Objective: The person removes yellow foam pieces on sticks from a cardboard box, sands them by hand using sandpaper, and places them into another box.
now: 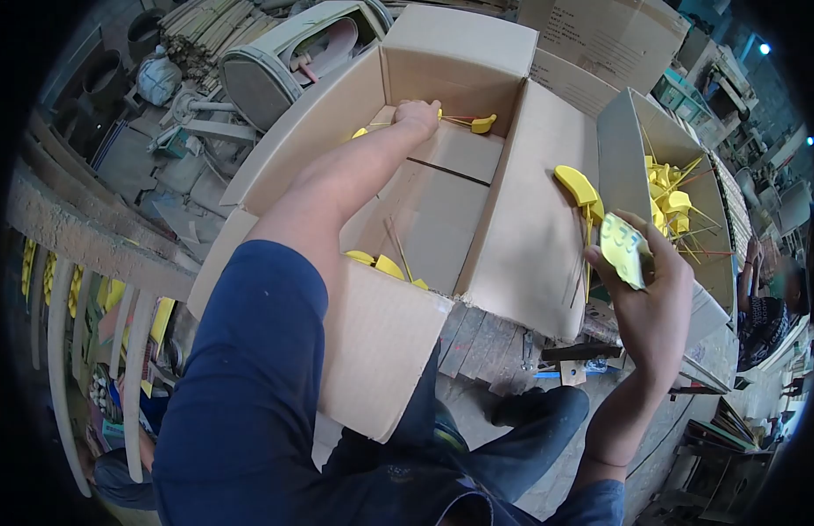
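Note:
My left hand [417, 116] reaches to the far end of an open cardboard box [451, 232]. Its fingers are closed at a bit of yellow beside a thin reddish stick; what they grip is partly hidden. That stick runs right to a yellow curved piece [483, 124] on the box floor. More yellow curved pieces [388, 266] with thin sticks lie at the near end. Over the right flap, my right hand [648, 285] is closed on a bundle of yellow pieces on sticks. One held piece [623, 250] is pale yellow-green with dark markings; a brighter curved piece [578, 186] sticks out beyond it.
A second cardboard box [630, 145] at right holds many yellow pieces with sticks. Printed cartons [600, 39] stand behind. At left are a wooden slatted frame [100, 232], a pale drum-like container [258, 83] and bundled sticks [214, 35]. Other people are partly visible at both sides.

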Action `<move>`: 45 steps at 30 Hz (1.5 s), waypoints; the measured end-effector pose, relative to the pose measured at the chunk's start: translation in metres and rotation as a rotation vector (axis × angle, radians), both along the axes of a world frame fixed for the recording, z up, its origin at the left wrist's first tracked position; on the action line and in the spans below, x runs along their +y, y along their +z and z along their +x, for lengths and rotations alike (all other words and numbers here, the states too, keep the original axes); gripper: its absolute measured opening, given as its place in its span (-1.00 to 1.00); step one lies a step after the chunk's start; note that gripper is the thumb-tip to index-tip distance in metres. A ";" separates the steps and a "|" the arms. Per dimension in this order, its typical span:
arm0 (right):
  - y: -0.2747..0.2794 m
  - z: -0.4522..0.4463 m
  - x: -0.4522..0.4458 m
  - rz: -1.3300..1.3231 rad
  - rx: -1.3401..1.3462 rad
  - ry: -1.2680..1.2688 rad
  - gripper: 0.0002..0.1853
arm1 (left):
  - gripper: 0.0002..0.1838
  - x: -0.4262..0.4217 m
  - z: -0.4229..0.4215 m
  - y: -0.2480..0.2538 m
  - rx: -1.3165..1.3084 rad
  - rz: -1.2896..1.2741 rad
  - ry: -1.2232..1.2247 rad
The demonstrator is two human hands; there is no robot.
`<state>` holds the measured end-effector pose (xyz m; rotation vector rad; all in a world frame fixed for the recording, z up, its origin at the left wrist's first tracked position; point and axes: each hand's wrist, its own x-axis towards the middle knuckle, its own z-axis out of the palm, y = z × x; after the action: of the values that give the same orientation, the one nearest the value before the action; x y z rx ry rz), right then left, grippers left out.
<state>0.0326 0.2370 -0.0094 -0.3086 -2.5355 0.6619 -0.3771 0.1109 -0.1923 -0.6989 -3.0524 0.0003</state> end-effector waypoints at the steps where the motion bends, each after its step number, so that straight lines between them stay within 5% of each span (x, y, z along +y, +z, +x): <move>1: -0.003 -0.003 0.001 0.022 -0.034 0.009 -0.52 | -0.60 -0.001 -0.004 0.000 -0.001 0.003 0.006; 17: -0.028 -0.024 -0.001 0.017 -0.091 0.041 -0.58 | -0.67 -0.038 0.044 0.094 0.097 0.351 -0.071; 26: -0.035 -0.018 0.010 0.065 0.076 0.133 -0.57 | -0.64 -0.053 0.090 0.108 0.153 0.577 -0.392; 28: -0.036 -0.016 0.010 0.071 0.079 0.125 -0.56 | -0.62 -0.052 0.123 0.124 -0.160 0.866 -0.271; 29: -0.037 -0.014 0.009 0.069 0.108 0.126 -0.56 | -0.62 -0.052 0.144 0.136 -0.164 0.863 -0.281; 31: -0.035 -0.008 0.007 0.068 0.138 0.117 -0.56 | -0.60 -0.054 0.188 0.161 -0.630 0.922 -0.222; 38: -0.034 0.020 0.016 -0.399 0.396 0.070 -0.67 | -0.51 -0.017 0.262 0.180 -0.649 0.733 -0.321; 43: -0.034 0.031 0.020 -0.422 0.221 0.019 -0.63 | -0.48 0.021 0.261 0.164 -0.246 0.456 -0.369; 45: -0.040 0.030 0.013 -0.329 0.280 0.046 -0.68 | -0.46 0.027 0.259 0.161 -0.439 0.582 -0.289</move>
<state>0.0622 0.2503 -0.0497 -0.2498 -2.1705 1.0642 -0.1177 0.1378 -0.0311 -1.1833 -3.0096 -1.1229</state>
